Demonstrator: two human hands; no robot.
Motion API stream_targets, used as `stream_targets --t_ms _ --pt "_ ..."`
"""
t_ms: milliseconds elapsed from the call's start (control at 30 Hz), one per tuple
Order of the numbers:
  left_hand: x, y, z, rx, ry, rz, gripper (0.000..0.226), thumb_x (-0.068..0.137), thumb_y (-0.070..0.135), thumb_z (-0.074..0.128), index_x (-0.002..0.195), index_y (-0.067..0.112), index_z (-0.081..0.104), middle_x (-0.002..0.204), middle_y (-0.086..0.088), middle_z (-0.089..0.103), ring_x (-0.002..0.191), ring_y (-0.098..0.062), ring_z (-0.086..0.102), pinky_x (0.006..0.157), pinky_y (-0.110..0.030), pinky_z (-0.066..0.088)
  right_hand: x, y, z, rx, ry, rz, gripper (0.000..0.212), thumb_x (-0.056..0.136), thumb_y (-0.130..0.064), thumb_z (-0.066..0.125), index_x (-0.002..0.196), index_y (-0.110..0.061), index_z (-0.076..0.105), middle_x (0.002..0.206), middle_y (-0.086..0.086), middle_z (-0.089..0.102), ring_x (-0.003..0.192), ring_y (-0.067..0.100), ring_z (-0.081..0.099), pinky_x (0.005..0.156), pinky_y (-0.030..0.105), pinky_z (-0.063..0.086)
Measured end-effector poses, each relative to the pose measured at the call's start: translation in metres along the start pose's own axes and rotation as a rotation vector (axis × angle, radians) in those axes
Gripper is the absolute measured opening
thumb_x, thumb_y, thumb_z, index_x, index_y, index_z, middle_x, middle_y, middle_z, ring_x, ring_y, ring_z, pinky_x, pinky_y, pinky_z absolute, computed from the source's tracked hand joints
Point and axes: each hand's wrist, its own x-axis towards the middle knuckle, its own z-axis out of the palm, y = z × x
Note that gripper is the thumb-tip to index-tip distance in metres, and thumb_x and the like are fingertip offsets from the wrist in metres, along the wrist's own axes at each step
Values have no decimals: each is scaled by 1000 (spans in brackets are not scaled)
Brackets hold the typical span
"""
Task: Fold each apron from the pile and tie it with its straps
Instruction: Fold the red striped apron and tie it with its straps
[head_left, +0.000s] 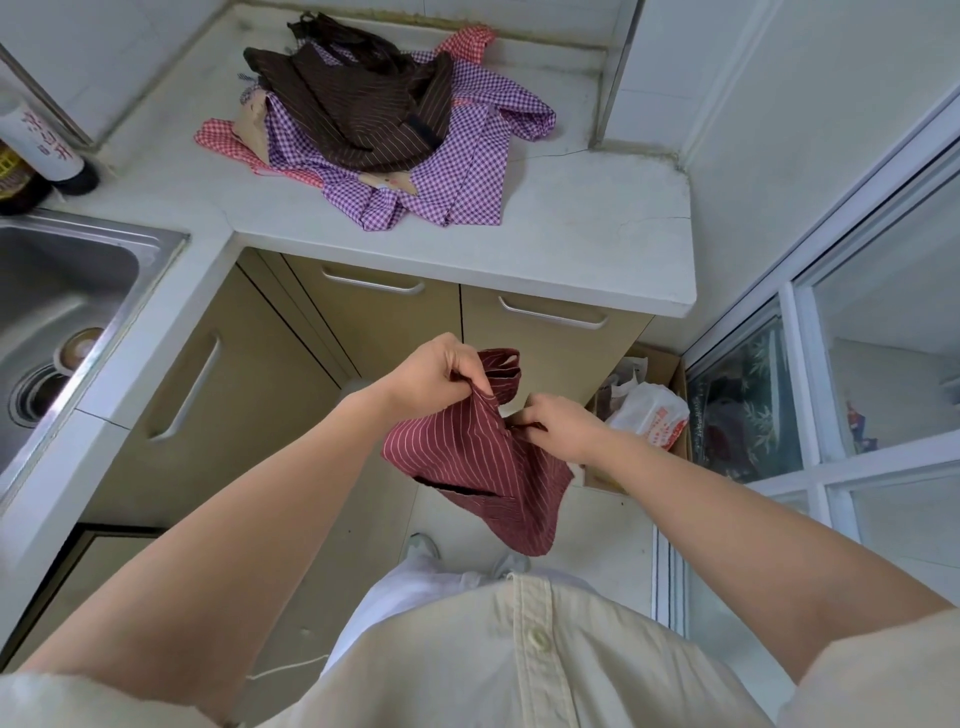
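Off the surface (545, 244) edge, your left hand (434, 371) and right hand (558, 423) pinch the red apron (467, 457); tying seems underway, so cinch its straps (501, 364) next.

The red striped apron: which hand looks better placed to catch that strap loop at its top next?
Probably the left. The left hand pinches the red striped apron right beside the strap loop, which sticks out just past its fingers. The right hand pinches the cloth lower down, farther from the loop.
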Motion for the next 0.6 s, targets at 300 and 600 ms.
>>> stream_targets --t_ms 300,600 --pt "-4 5 -8 2 12 39 39 75 -25 50 84 2 78 80 6 67 85 10 58 87 0 33 12 -13 6 222 -27 27 31 102 -11 45 129 -6 60 137 8 52 119 26 52 93 23 35" --pt "-15 -28 -37 513 403 -269 39 84 -6 54 94 21 80 92 -1 70 89 -18 40 77 -31 39 11 -2 -9 -24 313 241 26 92 -32 66 81 -10 73 84 7 65 81 24 59 71 37 48"
